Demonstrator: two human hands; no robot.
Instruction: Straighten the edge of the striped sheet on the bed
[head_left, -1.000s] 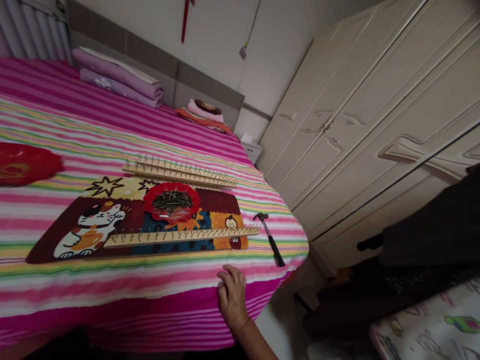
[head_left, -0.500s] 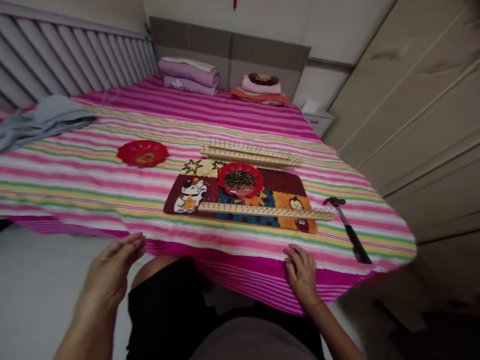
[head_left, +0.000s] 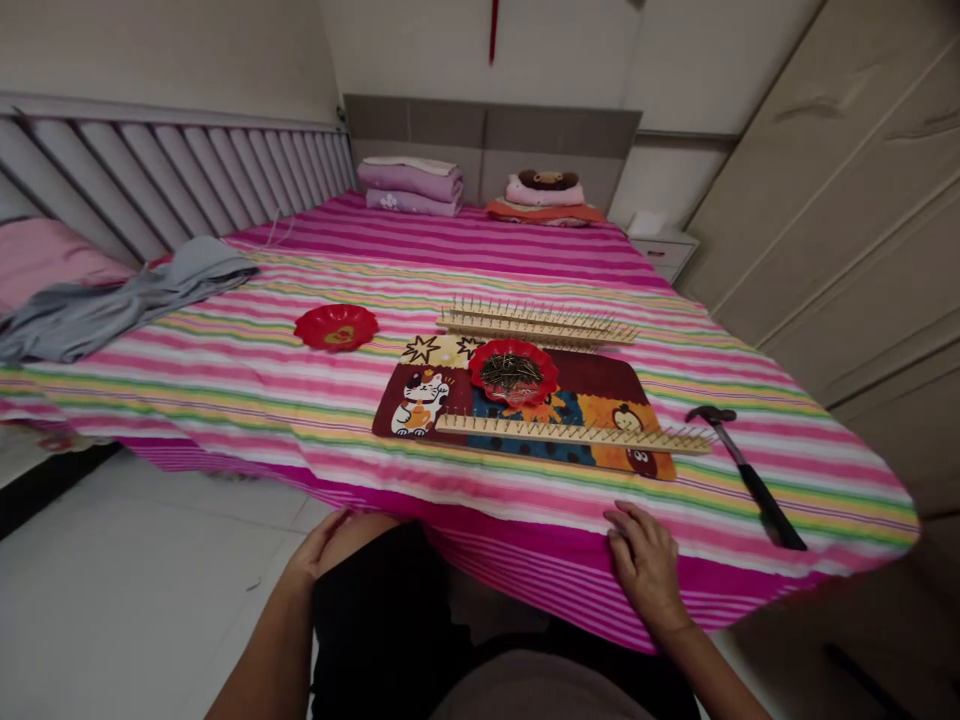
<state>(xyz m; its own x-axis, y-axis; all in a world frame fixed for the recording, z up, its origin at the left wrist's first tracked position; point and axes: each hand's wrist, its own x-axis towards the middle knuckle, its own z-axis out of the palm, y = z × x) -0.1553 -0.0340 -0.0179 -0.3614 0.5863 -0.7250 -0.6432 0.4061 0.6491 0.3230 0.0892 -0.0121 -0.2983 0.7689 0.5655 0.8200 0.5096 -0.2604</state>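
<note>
1. The right hand (head_left: 646,568) lies palm down on the near edge of the bed (head_left: 225,380), on the pink striped cover. Its grip is apart, with the fingers spread flat and nothing in them.
2. The left hand (head_left: 319,545) rests on the person's own knee, below the bed's near edge. Its grip is loosely curved over the knee and holds no object.
3. Just beyond the right hand lies a cartoon mat (head_left: 525,415) with a cat printed at its left end.
4. A near wooden strip (head_left: 574,433) studded with upright nails lies across the mat's near side. It is the thing nearest the right hand, but apart from it.
5. A red dish of nails (head_left: 514,371) sits on the mat behind that strip.
6. A far pair of nailed strips (head_left: 536,325) lies just past the mat's far edge.
7. A hammer (head_left: 746,475) lies on the cover to the right of the mat, head away from the person, near the right end of the near strip.
8. A second red dish (head_left: 336,326) sits to the left, well apart from the mat.
9. A grey cloth (head_left: 112,300) lies bunched at the far left, and folded bedding (head_left: 411,185) is stacked at the headboard.
</note>
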